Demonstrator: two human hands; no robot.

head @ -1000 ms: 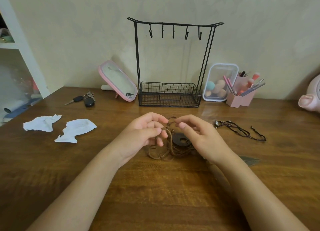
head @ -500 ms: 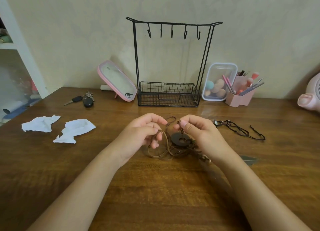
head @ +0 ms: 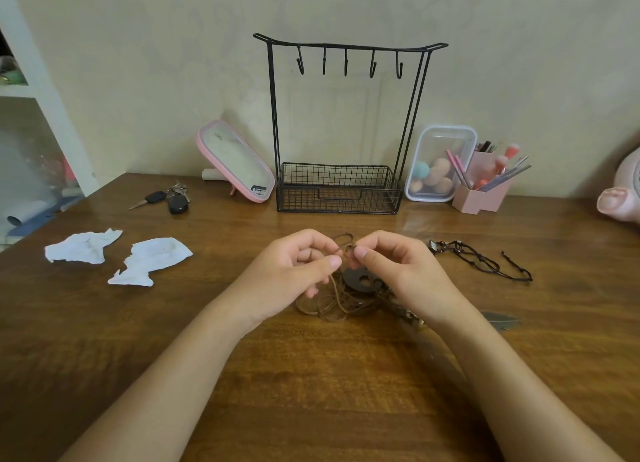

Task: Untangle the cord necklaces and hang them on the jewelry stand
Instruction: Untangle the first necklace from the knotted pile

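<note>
Pinch of left hand (head: 294, 271) and right hand (head: 401, 271) on cord (head: 325, 309), stand (head: 273, 115) well beyond.

A single wide-angle camera sits on the person's head, above the near edge of the wooden table (head: 329, 375), facing forward and down. Both forearms enter from the bottom corners, and the left hand (head: 294, 271) and right hand (head: 408, 271) lie close below, mid-frame. The table's far edge, the jewelry stand (head: 337, 184) and the wall (head: 138, 63) fill the upper half.
</note>
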